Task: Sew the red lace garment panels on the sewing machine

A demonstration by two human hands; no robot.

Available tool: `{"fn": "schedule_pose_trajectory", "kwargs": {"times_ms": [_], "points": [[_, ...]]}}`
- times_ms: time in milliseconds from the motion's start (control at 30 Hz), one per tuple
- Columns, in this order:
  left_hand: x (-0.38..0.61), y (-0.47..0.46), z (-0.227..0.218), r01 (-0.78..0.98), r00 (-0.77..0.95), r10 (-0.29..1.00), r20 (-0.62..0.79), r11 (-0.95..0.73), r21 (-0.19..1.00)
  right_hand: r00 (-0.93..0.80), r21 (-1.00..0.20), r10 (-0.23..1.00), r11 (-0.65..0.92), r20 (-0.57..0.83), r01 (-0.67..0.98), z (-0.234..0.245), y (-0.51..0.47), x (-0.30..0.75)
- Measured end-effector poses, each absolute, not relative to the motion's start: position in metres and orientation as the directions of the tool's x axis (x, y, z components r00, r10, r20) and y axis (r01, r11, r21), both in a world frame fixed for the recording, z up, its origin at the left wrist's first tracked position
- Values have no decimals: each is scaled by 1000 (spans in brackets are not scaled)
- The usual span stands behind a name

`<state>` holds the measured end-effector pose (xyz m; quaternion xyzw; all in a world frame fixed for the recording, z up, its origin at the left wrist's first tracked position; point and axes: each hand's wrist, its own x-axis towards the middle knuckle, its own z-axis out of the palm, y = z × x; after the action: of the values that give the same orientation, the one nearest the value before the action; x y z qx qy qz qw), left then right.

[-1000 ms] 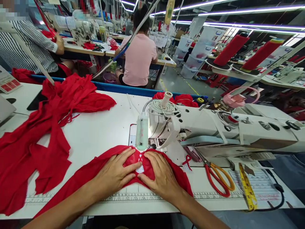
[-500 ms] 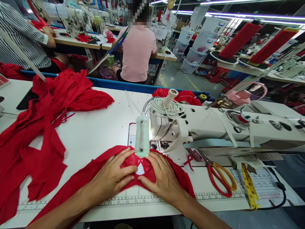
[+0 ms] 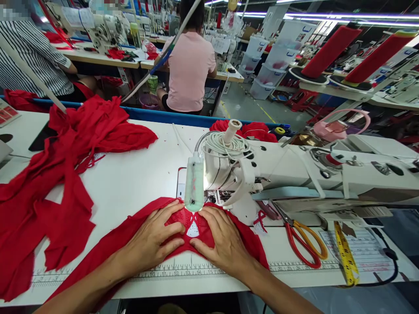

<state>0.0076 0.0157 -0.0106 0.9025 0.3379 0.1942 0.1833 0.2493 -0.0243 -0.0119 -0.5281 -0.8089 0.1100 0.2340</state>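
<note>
Under both palms lies a red garment piece (image 3: 203, 233) with a small white dotted triangle (image 3: 193, 230) at its middle. My left hand (image 3: 157, 235) presses flat on its left half, fingers spread toward the sewing machine (image 3: 242, 168). On the right half rests my right hand (image 3: 225, 240), also flat with fingers apart. The cloth's far edge reaches the machine's needle area. A pale green lamp (image 3: 194, 183) hangs in front and hides the needle and part of that edge.
A heap of red cloth (image 3: 72, 144) covers the table's left side. Scissors (image 3: 306, 242) and a yellow tape measure (image 3: 346, 255) lie at the right. A printed ruler (image 3: 176, 272) runs along the front edge. Two co-workers sit beyond the table.
The view has shifted slightly. My left index finger and thumb have drawn back a little from the white triangle. My right hand stays nearly in place on the cloth.
</note>
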Motion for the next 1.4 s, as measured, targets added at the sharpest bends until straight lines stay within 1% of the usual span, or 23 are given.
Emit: {"fn": "schedule_pose_trajectory", "kwargs": {"times_ms": [367, 900, 1400], "points": [[8, 16, -11, 510, 729, 639, 243, -745, 429, -334, -431, 902, 425, 274, 796, -10, -24, 248], [8, 15, -12, 515, 712, 660, 240, -723, 460, -335, -415, 895, 435, 293, 799, -12, -24, 248], [8, 15, -13, 510, 714, 656, 246, -727, 459, -333, -420, 899, 429, 285, 799, -11, -24, 248]]}}
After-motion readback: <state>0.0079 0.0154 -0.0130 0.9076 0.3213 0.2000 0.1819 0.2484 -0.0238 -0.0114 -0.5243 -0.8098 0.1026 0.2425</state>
